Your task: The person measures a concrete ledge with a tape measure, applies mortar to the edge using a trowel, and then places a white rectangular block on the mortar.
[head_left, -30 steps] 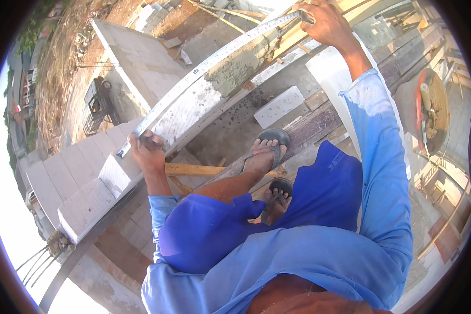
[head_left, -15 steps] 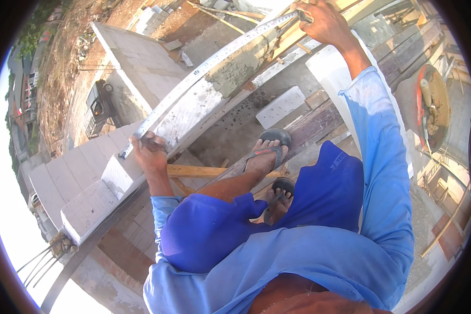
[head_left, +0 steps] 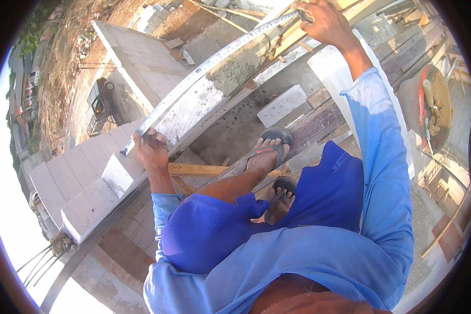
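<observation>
A white tape measure [head_left: 200, 71] is stretched along the outer edge of a pale block wall [head_left: 191, 112]. Near its lower left end, my left hand [head_left: 152, 152] is closed on the blade and rests at the wall top; a dark bit shows at its fingers, too unclear to name. At the far upper end, my right hand [head_left: 327, 23] grips the tape, with a dark piece under the fingers. Grey mortar [head_left: 233, 76] coats part of the wall between my hands.
My sandalled feet [head_left: 269, 152] stand on wooden planks [head_left: 314, 128] beside the wall. A white block [head_left: 282, 106] lies nearby. To the right is a round mortar pan [head_left: 438, 107] with a red-edged tool. Beyond the wall is a drop toward a parked vehicle [head_left: 103, 99].
My left hand and the tape's near end have shifted very slightly up and right along the wall. The right hand stays almost in place.
</observation>
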Available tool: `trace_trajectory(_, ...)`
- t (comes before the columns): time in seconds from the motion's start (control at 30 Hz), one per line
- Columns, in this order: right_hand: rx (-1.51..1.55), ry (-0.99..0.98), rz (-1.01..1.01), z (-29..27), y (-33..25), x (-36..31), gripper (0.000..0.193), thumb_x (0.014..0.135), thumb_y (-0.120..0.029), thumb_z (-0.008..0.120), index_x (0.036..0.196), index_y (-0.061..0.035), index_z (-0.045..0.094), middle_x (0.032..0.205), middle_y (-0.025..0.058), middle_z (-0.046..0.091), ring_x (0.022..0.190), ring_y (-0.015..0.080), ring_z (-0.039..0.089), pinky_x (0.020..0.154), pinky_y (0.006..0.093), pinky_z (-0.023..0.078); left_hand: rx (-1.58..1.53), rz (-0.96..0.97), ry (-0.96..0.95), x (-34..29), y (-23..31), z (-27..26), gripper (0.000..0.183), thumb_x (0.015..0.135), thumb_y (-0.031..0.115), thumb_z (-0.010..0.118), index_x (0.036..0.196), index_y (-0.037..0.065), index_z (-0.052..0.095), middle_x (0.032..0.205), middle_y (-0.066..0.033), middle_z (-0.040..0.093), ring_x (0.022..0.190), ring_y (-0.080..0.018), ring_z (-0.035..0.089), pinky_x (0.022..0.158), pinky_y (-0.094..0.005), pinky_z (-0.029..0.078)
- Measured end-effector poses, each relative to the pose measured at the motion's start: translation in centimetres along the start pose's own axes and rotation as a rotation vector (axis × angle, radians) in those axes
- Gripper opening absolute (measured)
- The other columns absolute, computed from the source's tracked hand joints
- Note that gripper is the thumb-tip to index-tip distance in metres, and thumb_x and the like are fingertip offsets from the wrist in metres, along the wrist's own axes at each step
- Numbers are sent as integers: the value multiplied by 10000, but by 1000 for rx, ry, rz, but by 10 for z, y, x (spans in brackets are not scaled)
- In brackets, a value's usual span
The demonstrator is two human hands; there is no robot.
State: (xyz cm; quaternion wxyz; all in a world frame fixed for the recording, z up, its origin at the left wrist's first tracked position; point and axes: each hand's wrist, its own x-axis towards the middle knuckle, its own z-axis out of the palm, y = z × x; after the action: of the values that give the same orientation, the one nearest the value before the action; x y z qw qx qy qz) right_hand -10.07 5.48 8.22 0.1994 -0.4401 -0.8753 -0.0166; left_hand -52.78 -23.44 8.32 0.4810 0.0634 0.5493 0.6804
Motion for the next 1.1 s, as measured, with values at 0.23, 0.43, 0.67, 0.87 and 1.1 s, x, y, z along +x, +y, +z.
trace_trajectory(0.23,249,-299,223,-11,-48,-11,520,694,-191,654,1211,-183,597,1002,101,477,888,242,598,779,375,502,84,120,-41,6,-3,33,376,948,405,479,965,32,529,782,-79,576,638,-209,542,576,-341,435)
trace_trajectory(0.43,641,-747,326,-7,-103,-47,557,703,-271,671,1222,-92,577,1107,124,480,1010,271,557,846,363,472,319,138,-194,4,-28,84,356,948,336,504,883,-8,573,742,-117,612,590,-201,580,546,-322,477)
trace_trajectory(0.67,1097,-991,462,10,-134,-98,535,761,-334,688,1209,-77,546,1113,124,502,1048,226,504,904,331,403,839,-20,-540,-21,-95,124,480,911,454,554,823,-12,628,655,-53,604,583,-120,551,522,-281,450)
trace_trajectory(0.87,1293,-1100,597,4,-140,-96,584,776,-320,693,1265,-77,486,1105,110,544,944,171,532,790,295,441,1037,-29,-696,-37,-117,138,574,859,532,577,979,-27,624,765,-186,639,751,-285,611,688,-394,471)
trace_trajectory(1.1,1247,-959,566,25,-126,-123,618,750,-324,712,1259,-85,456,845,39,539,720,90,480,587,245,394,1029,-46,-710,-39,-146,130,674,848,634,505,1018,-12,590,801,-174,624,760,-249,609,657,-384,469)
